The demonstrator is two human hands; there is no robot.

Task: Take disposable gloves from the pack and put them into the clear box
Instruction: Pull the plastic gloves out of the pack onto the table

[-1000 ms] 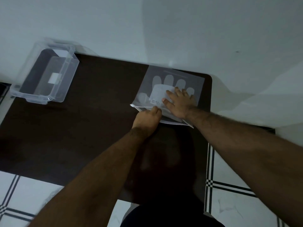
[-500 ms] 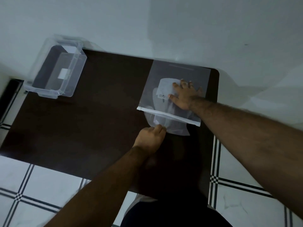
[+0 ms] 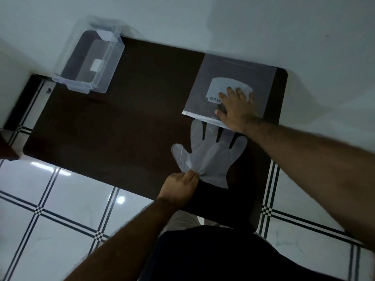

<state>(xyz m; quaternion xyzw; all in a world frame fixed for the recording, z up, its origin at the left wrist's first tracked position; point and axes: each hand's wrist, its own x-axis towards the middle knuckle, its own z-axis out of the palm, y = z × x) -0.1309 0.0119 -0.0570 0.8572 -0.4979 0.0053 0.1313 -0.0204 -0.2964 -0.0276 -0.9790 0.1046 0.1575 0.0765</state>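
A flat grey zip pack of gloves (image 3: 233,78) lies at the far right of the dark table (image 3: 132,128). My right hand (image 3: 236,109) presses flat on the pack, fingers spread. A thin clear disposable glove (image 3: 211,153) lies spread just below the pack's mouth, with its fingertips still at the zip strip. My left hand (image 3: 178,188) pinches the glove's cuff near the table's front edge. The clear box (image 3: 89,61) stands open at the table's far left corner, with only a white label showing inside.
A white wall runs behind the table. White floor tiles with black checker lines (image 3: 60,209) lie in front and to the right. My dark-clothed body (image 3: 223,256) is close to the table's front edge. A dark object (image 3: 8,147) pokes in at the left.
My left hand has drawn the glove out of the pack toward me until almost the whole glove lies on the table. My right hand stayed pressed on the pack.
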